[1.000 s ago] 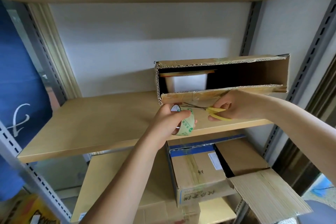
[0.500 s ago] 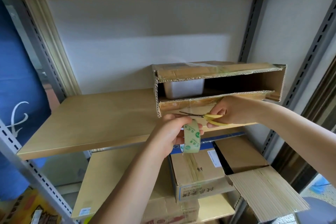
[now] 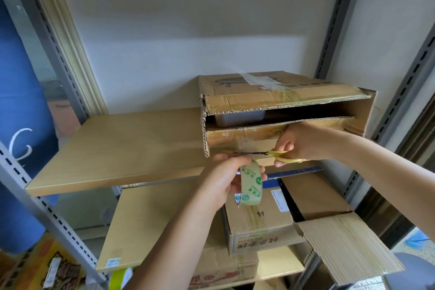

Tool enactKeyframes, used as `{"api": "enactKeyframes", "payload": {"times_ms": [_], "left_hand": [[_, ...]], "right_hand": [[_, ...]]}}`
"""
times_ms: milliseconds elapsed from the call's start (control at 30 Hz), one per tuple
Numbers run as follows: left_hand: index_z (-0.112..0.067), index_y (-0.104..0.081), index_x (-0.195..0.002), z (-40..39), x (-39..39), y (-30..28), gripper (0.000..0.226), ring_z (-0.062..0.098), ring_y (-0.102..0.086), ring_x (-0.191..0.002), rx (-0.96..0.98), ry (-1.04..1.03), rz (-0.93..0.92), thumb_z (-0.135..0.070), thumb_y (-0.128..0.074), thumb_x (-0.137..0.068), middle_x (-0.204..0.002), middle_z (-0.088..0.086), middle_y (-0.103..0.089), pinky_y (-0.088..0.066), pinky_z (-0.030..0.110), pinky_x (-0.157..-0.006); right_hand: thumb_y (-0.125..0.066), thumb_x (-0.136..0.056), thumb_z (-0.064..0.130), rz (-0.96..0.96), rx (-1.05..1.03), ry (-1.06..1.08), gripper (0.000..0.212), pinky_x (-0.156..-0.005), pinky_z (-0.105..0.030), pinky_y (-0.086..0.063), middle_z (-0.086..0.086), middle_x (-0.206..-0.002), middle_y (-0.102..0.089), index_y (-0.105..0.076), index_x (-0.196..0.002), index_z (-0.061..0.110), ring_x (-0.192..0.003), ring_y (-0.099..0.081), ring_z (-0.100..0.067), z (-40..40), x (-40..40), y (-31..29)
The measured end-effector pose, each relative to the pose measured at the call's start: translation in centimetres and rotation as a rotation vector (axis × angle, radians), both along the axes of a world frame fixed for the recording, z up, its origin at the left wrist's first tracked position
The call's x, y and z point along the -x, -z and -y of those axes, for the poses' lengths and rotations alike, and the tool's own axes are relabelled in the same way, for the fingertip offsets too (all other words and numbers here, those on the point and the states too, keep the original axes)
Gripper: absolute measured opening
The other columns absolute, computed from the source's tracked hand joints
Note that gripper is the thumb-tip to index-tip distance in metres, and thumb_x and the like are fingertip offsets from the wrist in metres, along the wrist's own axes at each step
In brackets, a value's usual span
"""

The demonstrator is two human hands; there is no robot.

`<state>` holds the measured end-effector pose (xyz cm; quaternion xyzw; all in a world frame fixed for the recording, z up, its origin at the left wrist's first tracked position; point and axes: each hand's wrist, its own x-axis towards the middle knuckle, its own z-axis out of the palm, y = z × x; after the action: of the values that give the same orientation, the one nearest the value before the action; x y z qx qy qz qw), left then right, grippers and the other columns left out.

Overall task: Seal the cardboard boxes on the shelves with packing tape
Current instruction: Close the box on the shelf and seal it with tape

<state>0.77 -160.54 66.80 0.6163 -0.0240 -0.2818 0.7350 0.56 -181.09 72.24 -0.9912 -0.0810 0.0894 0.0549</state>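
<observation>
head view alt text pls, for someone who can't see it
A right hand holds yellow scissors at tape drawn from a roll gripped by the left hand, before a half-open cardboard box on a wooden shelf.

Only 1 view is given, taken from the person's head. It is aimed forward and slightly down at the wooden shelf [image 3: 113,148], seen from close by. The cardboard box [image 3: 282,110] is placed toward 2 o'clock, both hands near 5 o'clock, and the lower shelf toward 6 o'clock.
</observation>
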Motion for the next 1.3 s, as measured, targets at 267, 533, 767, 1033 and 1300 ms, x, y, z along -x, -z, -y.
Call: {"api": "enactKeyframes", "payload": {"times_ms": [267, 533, 767, 1033, 1300], "left_hand": [[-0.002, -0.055, -0.112, -0.1, 0.9, 0.7, 0.016, 0.03, -0.075, -0.082, -0.116, 0.021, 0.031, -0.011, -0.053, -0.1, -0.09, 0.016, -0.077, -0.061, 0.039, -0.074], [-0.007, -0.062, -0.109, -0.7, -0.2, -0.8, 0.026, 0.029, -0.076, -0.084, -0.166, -0.021, 0.156, -0.027, -0.067, -0.093, -0.089, 0.011, -0.077, -0.06, 0.046, -0.083], [-0.008, -0.06, -0.113, 0.3, -2.0, -3.6, 0.057, 0.026, -0.076, -0.08, -0.106, -0.067, 0.236, -0.052, -0.074, -0.079, -0.09, 0.011, -0.077, -0.062, 0.038, -0.072], [-0.005, -0.066, -0.106, 2.0, -4.6, -5.6, 0.04, 0.03, -0.073, -0.069, 0.072, -0.191, 0.412, -0.037, -0.074, -0.082, -0.091, 0.008, -0.075, -0.06, 0.035, -0.061], [0.001, -0.063, -0.105, 1.7, -5.3, -5.1, 0.033, 0.029, -0.072, -0.066, 0.035, -0.292, 0.459, -0.027, -0.07, -0.089, -0.079, 0.019, -0.074, -0.059, 0.036, -0.058]], "right_hand": [[-0.067, -0.082, 0.061, 0.062, 0.092, -0.024, 0.032, -0.073, -0.016, -0.043, 0.017, -0.093, -0.064, -0.075, -0.097, 0.034, -0.085, -0.057, -0.005, 0.2, 0.5, -2.2], [-0.073, -0.077, 0.059, -0.171, 0.131, -0.106, 0.022, -0.094, -0.026, -0.048, 0.031, -0.084, -0.068, -0.074, -0.092, 0.042, -0.093, -0.06, 0.0, 0.7, 0.6, -5.5], [-0.062, -0.061, 0.07, -0.275, 0.108, -0.167, 0.05, -0.084, -0.014, -0.038, 0.035, -0.089, -0.067, -0.073, -0.103, 0.043, -0.088, -0.056, 0.019, 1.1, 0.9, -10.3], [-0.07, -0.072, 0.054, -0.244, -0.025, -0.205, 0.035, -0.096, -0.021, -0.045, 0.025, -0.093, -0.072, -0.073, -0.103, 0.038, -0.094, -0.064, 0.006, 2.3, 0.9, -12.2], [-0.067, -0.066, 0.059, -0.114, -0.109, -0.207, 0.038, -0.092, -0.017, -0.043, 0.03, -0.096, -0.07, -0.073, -0.099, 0.041, -0.098, -0.062, 0.009, 2.8, 0.7, -12.2]]}}
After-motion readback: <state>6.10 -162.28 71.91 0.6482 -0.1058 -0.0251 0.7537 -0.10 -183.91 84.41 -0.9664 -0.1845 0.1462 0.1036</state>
